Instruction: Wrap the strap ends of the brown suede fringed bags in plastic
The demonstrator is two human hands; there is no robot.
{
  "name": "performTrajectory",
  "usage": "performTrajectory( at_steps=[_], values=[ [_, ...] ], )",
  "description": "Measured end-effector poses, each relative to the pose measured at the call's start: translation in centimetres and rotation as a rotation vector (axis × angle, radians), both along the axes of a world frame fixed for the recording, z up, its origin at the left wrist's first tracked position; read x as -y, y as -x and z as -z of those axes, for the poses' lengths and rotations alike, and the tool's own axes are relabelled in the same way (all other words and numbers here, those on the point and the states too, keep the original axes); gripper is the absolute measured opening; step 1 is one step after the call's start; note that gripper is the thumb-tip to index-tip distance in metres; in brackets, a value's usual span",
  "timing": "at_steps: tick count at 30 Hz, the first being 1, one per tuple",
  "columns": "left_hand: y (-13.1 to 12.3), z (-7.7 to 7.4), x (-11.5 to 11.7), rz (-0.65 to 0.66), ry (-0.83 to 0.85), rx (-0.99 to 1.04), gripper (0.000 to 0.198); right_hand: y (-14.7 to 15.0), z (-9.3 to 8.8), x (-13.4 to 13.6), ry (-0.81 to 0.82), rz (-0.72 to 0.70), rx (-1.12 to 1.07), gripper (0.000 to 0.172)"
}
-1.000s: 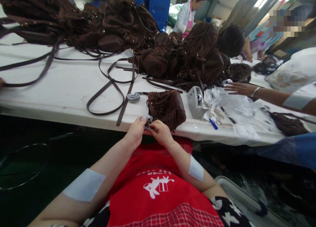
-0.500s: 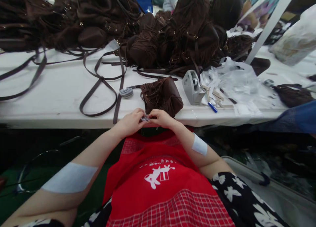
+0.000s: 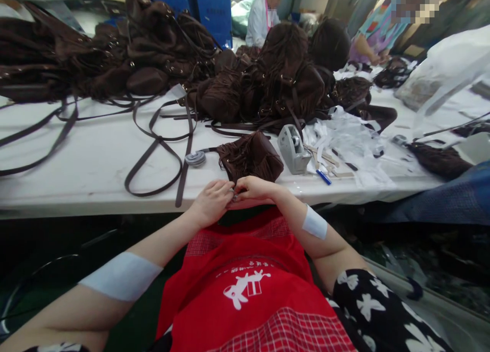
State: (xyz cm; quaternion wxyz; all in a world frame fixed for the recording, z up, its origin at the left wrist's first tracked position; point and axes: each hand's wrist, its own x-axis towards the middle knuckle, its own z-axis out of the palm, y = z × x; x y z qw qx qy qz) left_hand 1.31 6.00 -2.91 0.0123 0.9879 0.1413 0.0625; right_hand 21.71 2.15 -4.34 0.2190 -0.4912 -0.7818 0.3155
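Note:
My left hand (image 3: 210,201) and my right hand (image 3: 254,188) meet at the front edge of the white table (image 3: 88,158), above my red apron. Both pinch a small greyish item (image 3: 234,193) between their fingertips; it is too small to name. Just behind my hands lies a small brown fringed bag (image 3: 248,155). Its strap runs left to a grey roll of tape (image 3: 195,159).
A grey tape dispenser (image 3: 292,148), a blue pen (image 3: 323,177) and white paper scraps (image 3: 352,142) lie to the right. Piles of brown fringed bags (image 3: 275,81) and loose straps (image 3: 156,147) cover the back of the table. Other people work at the far side.
My hands moved from just above the table edge down to it, still pinched together on the small item. The other person's arm on the right has left the view.

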Motion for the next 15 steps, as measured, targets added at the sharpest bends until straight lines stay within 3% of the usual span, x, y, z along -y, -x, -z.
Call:
performTrajectory(
  at_steps=[3,6,9,13,15],
  values=[
    [-0.5,0.8,-0.5,-0.051,0.174,0.156,0.032,-0.6,-0.5,-0.6,0.077,0.022,-0.081,0.01],
    [-1.3,1.1,-1.1,-0.204,0.477,0.26,0.023,-1.0,-1.0,-0.6,0.076,0.101,-0.146,0.014],
    [-1.8,0.7,-1.4,-0.383,0.821,0.411,0.006,-0.5,-1.3,0.3,-0.092,0.284,-0.166,0.016],
    [-2.2,0.1,-0.9,-0.492,1.238,0.461,0.024,1.1,-0.8,2.8,-0.392,0.689,-0.166,0.022],
    [-2.3,0.0,-0.5,-0.527,1.488,0.512,0.033,1.8,-0.3,3.9,-0.413,0.707,-0.122,0.028]
  ],
)
